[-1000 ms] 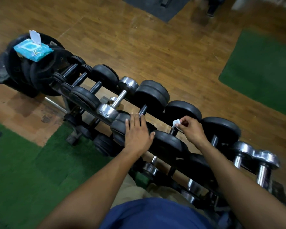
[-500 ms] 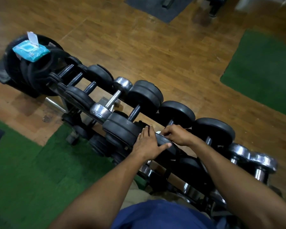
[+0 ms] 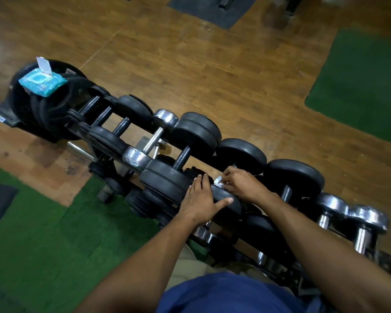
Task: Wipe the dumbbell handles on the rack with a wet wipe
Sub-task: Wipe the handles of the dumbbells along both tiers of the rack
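Dumbbell (image 3: 235,175) with black rubber ends is lying across the top rails of the rack (image 3: 131,164), in the middle of the row, its far end toward the wooden floor (image 3: 212,71) and its near end under the person's hands; its handle is almost wholly hidden by the right hand. The wet wipe (image 3: 218,182) is showing as a small white crumple just left of the right hand's fingers, right over that handle. The right hand (image 3: 242,184) is curling its fingers around the wipe and pinching it against the handle; how far the fingers go round the bar I cannot tell. The left hand (image 3: 201,199) is lying flat on the near black end of the same dumbbell, fingers straight and together, thumb spread out to the right, pressing rather than gripping.

Other dumbbells are sitting side by side along the rack: black ones to the left and right, a chrome one (image 3: 151,138) left of the middle, and two more chrome ones (image 3: 350,218) at the right end. More weights are resting on a lower rail, half hidden. At the far left, a blue pack of wipes (image 3: 42,83) with its white flap standing open is resting on a stack of black weight plates (image 3: 54,105). Green mats (image 3: 32,233) are covering the floor near left and far right.
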{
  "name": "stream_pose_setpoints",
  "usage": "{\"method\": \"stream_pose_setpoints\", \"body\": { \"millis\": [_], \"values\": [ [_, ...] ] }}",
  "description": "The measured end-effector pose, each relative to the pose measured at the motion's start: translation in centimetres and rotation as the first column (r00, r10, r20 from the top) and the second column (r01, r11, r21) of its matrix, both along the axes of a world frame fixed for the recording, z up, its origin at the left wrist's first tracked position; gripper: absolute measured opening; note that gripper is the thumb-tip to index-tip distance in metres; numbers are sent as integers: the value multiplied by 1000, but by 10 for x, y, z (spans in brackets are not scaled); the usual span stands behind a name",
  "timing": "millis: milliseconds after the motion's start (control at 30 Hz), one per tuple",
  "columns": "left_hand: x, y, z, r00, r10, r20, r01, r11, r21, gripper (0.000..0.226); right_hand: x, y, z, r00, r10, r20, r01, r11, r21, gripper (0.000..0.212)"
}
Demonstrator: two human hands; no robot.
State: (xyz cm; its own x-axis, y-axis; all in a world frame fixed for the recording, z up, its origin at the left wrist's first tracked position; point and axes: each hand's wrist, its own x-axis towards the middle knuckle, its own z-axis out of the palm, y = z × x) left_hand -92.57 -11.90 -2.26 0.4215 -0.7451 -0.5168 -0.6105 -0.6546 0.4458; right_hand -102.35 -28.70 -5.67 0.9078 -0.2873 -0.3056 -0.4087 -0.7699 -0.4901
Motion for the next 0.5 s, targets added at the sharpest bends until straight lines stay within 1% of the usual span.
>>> {"method": "stream_pose_setpoints", "body": {
  "millis": [100,133,200,300,400,500],
  "values": [
    [2,-1,0,1000,-6,-4,7,1000,25,123,-1,5,-2,974,-211,77,214,977,-22,29],
    [2,0,1,1000,-9,-4,9,1000,30,123,-2,8,-3,964,-245,102,250,968,-36,29],
    [2,0,1,1000,-14,-4,15,999,33,122,-5,12,-6,959,-248,135,252,967,-16,27],
    [2,-1,1,1000,-20,-6,20,999,40,123,-11,4,-7,964,-217,153,214,976,39,24],
    [3,-1,1,1000,-16,-15,17,999,50,124,-10,-5,-4,934,-323,154,330,944,-25,25],
    [3,-1,4,1000,-11,-20,12,998,56,124,-8,-1,-2,917,-357,180,384,910,-153,26]
  ]
}}
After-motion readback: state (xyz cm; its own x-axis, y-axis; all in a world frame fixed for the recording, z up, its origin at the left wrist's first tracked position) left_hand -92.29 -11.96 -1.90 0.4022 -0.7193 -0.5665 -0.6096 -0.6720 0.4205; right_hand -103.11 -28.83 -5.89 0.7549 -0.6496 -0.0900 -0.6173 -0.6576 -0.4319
